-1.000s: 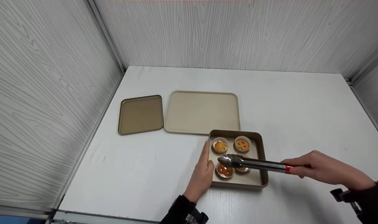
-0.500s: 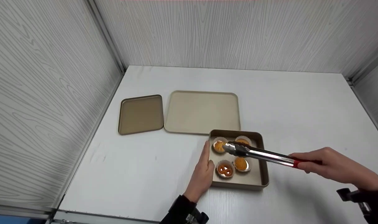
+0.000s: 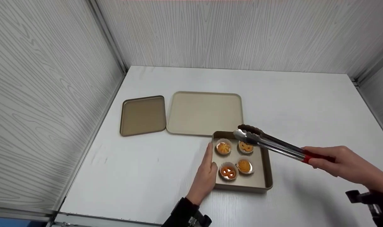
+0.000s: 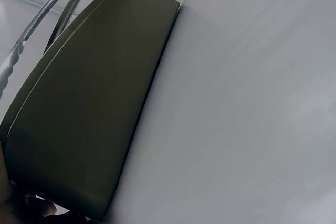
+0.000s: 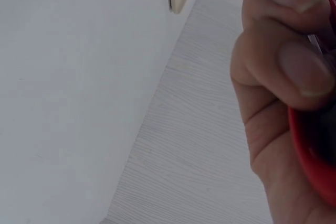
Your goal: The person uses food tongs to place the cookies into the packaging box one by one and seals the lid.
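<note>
Tongs (image 3: 279, 149) apparently above pan (image 3: 245, 182)

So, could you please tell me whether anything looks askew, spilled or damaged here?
No spill or breakage shows. The small brown tray sits slightly askew, not parallel to the larger beige tray. In the deep pan, the near-right pastry looks off-centre in its pale case.

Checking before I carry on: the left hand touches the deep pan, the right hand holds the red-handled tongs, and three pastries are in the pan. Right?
Not three: the head view shows four pastries in the deep pan. The left hand does touch the pan, and the right hand holds the red-handled tongs.
</note>
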A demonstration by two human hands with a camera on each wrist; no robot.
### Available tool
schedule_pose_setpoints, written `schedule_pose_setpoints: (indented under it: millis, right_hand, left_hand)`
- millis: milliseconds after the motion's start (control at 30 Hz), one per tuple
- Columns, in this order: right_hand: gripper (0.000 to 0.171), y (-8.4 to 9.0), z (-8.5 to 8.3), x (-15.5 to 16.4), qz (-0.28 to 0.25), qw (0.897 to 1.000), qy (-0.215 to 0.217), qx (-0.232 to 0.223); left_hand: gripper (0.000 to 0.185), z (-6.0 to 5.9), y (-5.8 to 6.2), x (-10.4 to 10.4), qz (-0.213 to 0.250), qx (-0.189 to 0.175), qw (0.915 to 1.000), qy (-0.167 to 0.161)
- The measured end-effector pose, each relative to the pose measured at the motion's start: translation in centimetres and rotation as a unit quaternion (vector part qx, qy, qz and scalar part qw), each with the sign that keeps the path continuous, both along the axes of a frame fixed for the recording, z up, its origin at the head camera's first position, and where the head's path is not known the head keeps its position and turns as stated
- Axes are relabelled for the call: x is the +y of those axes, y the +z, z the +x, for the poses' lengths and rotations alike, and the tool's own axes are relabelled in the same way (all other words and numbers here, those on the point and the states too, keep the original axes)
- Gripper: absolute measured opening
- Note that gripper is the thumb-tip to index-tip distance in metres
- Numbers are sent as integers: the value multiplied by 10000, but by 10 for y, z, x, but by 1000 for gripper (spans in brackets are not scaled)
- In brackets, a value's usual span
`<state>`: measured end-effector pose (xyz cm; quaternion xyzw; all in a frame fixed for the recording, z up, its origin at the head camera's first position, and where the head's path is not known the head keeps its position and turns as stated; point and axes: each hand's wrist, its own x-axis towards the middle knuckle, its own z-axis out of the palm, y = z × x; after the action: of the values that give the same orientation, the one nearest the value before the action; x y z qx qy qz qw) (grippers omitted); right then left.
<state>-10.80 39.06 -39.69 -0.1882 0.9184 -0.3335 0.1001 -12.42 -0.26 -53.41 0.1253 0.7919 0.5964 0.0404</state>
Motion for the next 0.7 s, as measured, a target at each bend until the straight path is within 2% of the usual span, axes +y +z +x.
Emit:
schedule_pose_setpoints:
  millis: [100,400,700]
  right_hand:
    - [35,-1,-1,-1,28,9995,-328,-19]
    - [49,-17,-9,-4,242,9926,-1139,333]
    - [42,-31,-17,-12,201,9752,-1754,1332]
  left_hand:
    - [66,0,0,0,19,1,10000,-4]
    - [65,0,-1,0,101,-73,9999,-63]
    - [66,-1,-2,0,97,-78,9999,-40]
